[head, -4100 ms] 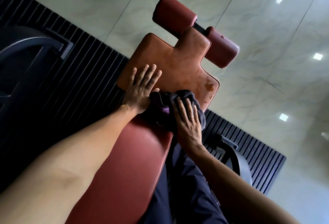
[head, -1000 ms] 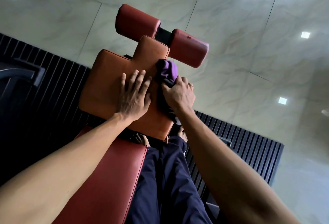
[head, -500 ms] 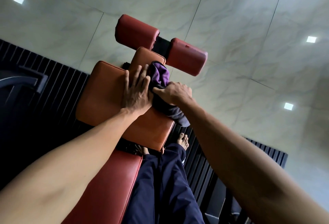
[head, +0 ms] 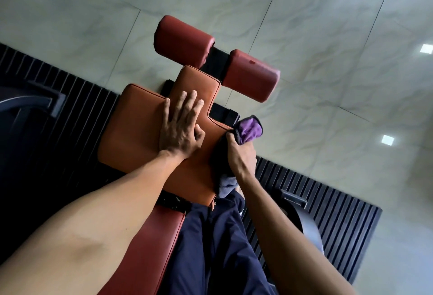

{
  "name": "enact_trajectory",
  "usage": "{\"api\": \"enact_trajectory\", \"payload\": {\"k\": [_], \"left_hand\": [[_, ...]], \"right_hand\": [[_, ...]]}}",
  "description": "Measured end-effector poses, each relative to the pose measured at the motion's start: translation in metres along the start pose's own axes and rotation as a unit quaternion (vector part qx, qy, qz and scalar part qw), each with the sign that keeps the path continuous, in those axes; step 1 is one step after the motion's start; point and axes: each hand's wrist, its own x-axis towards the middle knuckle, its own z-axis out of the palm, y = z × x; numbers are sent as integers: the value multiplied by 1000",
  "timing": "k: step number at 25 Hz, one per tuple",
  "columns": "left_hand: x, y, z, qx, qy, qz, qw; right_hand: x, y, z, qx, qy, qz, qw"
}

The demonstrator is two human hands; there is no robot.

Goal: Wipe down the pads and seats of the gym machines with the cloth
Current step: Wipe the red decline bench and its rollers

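Wipe: firm, flat strokes along the right edge seam of the orange seat (head: 136,130), near end to far corner.
Right hand (head: 241,154): curled round the bunched cloth (head: 249,130), pressed against that edge.
Left hand (head: 180,128): flat mid-seat, fingers straight and slightly spread, bracing.
Rollers (head: 185,41): farther off, apart from the cloth; likely next.

Orange-brown seat pad (head: 140,128), dark red rollers (head: 182,41), purple-and-black cloth (head: 249,130), navy trousers (head: 218,247)
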Motion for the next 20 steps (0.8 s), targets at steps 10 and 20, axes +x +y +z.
{"api": "enact_trajectory", "payload": {"k": [10,20], "left_hand": [[1,2,0,14,6,0,1000],[0,5,-3,8,9,-4,1000]], "right_hand": [[-12,-5,-1,42,67,-51,996],[21,-36,-11,-72,36,-90,993]]}}
